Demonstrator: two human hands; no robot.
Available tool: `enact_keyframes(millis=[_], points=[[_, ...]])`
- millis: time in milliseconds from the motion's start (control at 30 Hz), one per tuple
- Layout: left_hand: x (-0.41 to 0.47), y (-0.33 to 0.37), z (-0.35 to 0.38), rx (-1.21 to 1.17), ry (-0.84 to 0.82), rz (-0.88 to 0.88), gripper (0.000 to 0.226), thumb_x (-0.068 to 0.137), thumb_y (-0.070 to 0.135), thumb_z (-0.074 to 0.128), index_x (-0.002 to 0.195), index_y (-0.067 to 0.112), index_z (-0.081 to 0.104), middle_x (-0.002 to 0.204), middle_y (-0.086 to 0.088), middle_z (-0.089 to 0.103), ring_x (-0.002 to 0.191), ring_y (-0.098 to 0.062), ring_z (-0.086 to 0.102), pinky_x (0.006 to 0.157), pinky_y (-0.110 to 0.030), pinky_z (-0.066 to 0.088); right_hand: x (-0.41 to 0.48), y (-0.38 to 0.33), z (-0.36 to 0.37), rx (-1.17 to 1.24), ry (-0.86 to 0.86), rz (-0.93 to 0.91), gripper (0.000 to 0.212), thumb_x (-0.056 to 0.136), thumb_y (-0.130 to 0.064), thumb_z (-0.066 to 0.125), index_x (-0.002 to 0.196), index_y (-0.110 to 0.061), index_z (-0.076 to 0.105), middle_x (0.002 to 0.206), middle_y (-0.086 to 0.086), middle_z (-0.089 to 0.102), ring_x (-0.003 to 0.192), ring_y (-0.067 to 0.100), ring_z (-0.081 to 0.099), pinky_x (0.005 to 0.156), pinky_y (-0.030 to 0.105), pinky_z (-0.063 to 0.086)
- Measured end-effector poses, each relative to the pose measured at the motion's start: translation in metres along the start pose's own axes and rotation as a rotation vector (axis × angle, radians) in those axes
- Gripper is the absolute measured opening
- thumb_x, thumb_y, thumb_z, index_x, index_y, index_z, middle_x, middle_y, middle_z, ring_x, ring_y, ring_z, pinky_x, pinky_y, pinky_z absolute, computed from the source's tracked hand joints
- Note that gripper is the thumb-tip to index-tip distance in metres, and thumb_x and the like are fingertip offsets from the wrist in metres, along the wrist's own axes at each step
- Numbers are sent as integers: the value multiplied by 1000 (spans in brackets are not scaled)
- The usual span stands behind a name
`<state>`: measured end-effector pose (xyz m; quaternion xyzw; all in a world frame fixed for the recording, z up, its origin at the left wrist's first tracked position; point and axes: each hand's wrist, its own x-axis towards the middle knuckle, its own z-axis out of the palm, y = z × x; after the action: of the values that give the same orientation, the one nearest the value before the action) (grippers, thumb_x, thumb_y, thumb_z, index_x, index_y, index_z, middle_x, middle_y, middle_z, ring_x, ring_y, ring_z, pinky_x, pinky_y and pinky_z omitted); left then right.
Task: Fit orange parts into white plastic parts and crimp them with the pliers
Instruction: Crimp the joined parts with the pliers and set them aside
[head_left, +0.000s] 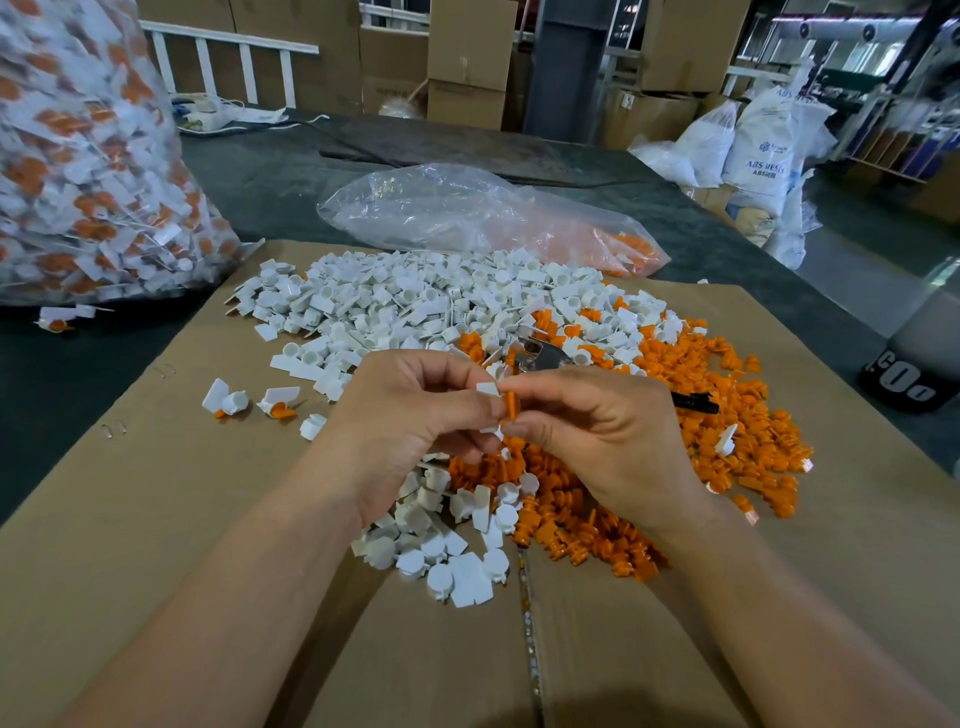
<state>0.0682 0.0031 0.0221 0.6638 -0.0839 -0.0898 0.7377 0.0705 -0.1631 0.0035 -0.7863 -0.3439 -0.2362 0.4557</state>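
bag (88, 171) of joined pieces fills the upper left of the frame, so i judge plenty is already done. two finished pairs (254, 404) lie on the cardboard (130, 519) at left of centre. at centre my left hand (410, 410) pinches a white part (488, 389), and my right hand (597, 431) pinches an orange part (510, 405) against it (seated or only meeting, i cannot tell). pliers (545, 358) lie unheld just behind, so crimping is not yet done. the white pile (415, 301) and, at right, the orange pile (727, 415) are large, so much is left.

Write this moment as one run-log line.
step: fitting | left hand: holds white part | right hand: pinches orange part | pliers: untouched
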Motion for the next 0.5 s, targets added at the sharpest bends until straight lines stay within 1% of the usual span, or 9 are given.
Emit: enact_keyframes(millis=[67,200,300,333,367,433,467,500], points=[[0,0,0,-7,4,-3,20,71,-9,67,59,7,69,57,-12,63,46,-15,60,41,-18,45,0,1,0,-34,5,-26,36,75,-9,69,109,-15,59,91,-12,65,81,-2,63,72,11,49],[0,-1,1,-12,4,-3,20,70,-9,67,59,7,69,56,-12,63,46,-15,60,41,-18,45,0,1,1,-43,18,-39,36,75,-8,69,109,-14,59,88,-11,65,81,1,64,72,14,51],[1,-2,0,-15,13,-3,21,70,-8,67,57,9,69,55,-10,62,46,-15,60,42,-18,46,0,-1,1,-31,-13,9,36,75,-12,69,109,-16,59,90,-11,66,83,0,64,73,15,52],[1,-2,0,-21,24,-4,20,69,-7,67,57,9,69,54,-10,62,45,-15,60,42,-18,46,1,-2,-2,-24,-37,68,36,75,-20,71,109,-20,60,92,-11,66,84,0,64,75,16,52],[2,-2,-1,-38,39,-6,18,66,-6,69,56,9,68,53,-9,61,45,-15,59,42,-18,46,3,-3,-7,-28,-52,159,38,73,-32,72,109,-27,59,93,-14,66,85,-1,64,76,15,52],[4,-1,-4,-97,75,-8,8,55,2,71,55,8,67,52,-7,60,43,-15,59,41,-18,45,8,0,-23,-117,-47,372,47,62,-57,65,106,-41,57,92,-23,61,86,-8,60,73,9,48],[4,-1,-5,-122,95,-8,7,49,7,71,55,9,66,52,-7,61,43,-14,59,40,-17,45,9,4,-34,-210,-51,459,51,59,-63,60,106,-42,57,94,-25,59,85,-10,58,69,8,46],[5,0,-7,-137,109,-10,9,46,10,71,54,9,67,53,-7,61,43,-14,59,40,-17,45,10,9,-44,-325,-81,531,54,61,-63,60,109,-39,58,100,-23,59,86,-10,55,67,7,42]])
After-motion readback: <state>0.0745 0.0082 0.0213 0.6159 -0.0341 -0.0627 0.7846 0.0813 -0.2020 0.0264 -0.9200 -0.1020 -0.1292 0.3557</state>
